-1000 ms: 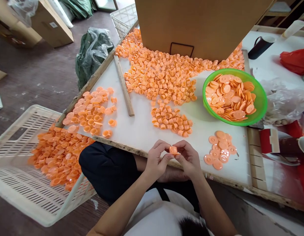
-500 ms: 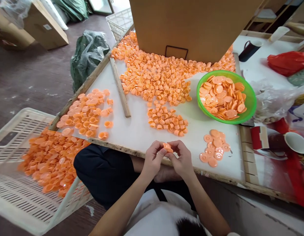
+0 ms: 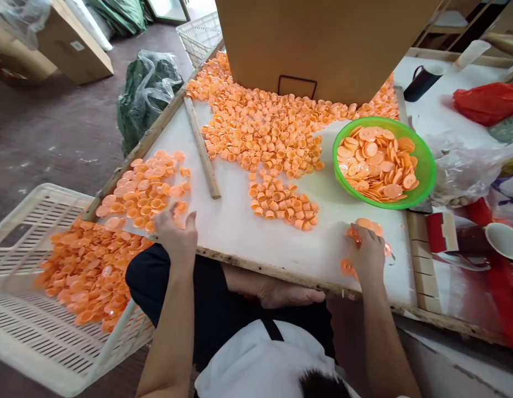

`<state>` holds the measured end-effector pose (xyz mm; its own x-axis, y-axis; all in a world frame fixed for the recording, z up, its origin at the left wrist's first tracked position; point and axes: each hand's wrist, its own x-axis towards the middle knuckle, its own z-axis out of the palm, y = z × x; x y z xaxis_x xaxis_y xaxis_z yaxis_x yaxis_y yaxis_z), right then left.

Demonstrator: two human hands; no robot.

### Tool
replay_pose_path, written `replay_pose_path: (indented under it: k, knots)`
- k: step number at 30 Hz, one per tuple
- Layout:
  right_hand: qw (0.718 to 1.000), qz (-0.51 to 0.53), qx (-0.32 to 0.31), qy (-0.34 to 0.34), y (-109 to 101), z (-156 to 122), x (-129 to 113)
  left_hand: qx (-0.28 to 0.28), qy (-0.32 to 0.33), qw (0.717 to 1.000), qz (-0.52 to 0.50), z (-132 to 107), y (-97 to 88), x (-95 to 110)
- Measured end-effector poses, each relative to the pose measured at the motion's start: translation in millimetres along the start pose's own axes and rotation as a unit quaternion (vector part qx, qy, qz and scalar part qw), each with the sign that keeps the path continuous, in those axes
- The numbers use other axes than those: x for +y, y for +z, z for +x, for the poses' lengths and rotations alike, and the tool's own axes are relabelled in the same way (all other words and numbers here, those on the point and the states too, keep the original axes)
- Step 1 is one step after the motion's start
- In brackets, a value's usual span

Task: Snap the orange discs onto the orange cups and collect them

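Observation:
My left hand (image 3: 177, 235) is at the table's front edge on the left, thumb and fingers apart, beside a group of orange cup-and-disc pieces (image 3: 145, 185). Some of those pieces lie partly hidden behind its fingers. Over on the right, my right hand (image 3: 366, 251) reaches down onto a small spread of flat orange discs (image 3: 370, 225). Its fingers are bent, and a disc shows between thumb and fingertips. The palm covers several others. Between the hands lies a cluster of small orange cups (image 3: 283, 203).
A green bowl (image 3: 426, 177) of discs stands at right. A cardboard box (image 3: 323, 50) rises behind a large heap of cups (image 3: 260, 127). A wooden strip (image 3: 202, 148) divides the table. A white crate (image 3: 41, 331) holds orange pieces at lower left. Mugs (image 3: 503, 241) stand far right.
My hands have parted from the middle, where both held an orange piece. The left went to the group at left, the right to the discs. The piece is out of the middle.

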<state>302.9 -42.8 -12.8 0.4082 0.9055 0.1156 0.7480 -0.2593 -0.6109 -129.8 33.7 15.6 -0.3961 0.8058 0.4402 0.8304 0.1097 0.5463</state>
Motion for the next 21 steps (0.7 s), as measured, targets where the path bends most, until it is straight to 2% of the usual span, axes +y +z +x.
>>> replay_pose_path:
  k: [1,3,5,7,9,12,15,17,21]
  knots:
    - [1.0,-0.007,0.003,0.007,1.7,0.5,2.7,-0.029,0.024,0.999,-0.025,-5.7,4.7,10.3]
    - [0.999,-0.043,0.012,0.011,4.6,0.0,6.6,-0.124,0.089,0.985,-0.082,-22.0,18.9,36.4]
    - [0.995,-0.097,0.018,0.001,6.0,-1.2,11.2,-0.181,0.136,0.968,-0.111,-38.8,35.9,62.1]
    - [0.99,-0.136,0.022,-0.023,5.8,-2.1,17.0,-0.216,0.147,0.957,-0.124,-50.5,51.5,80.8]
    - [0.989,-0.132,0.035,-0.047,4.4,-2.4,22.3,-0.235,0.12,0.957,-0.12,-55.3,63.6,90.4]
    - [0.989,-0.087,0.1,-0.071,1.4,-2.3,23.3,-0.247,0.058,0.961,-0.109,-54.3,72.9,91.5]
    - [0.985,-0.017,0.166,-0.052,-1.9,-4.5,11.2,-0.253,0.027,0.959,-0.12,-52.6,71.9,85.1]
    - [0.986,0.045,0.157,-0.031,-3.1,-8.7,-2.6,-0.253,0.011,0.958,-0.134,-53.2,67.7,80.0]
    - [0.988,0.133,0.078,-0.007,2.3,-23.3,-30.9,-0.257,-0.032,0.952,-0.162,-58.5,58.6,71.6]
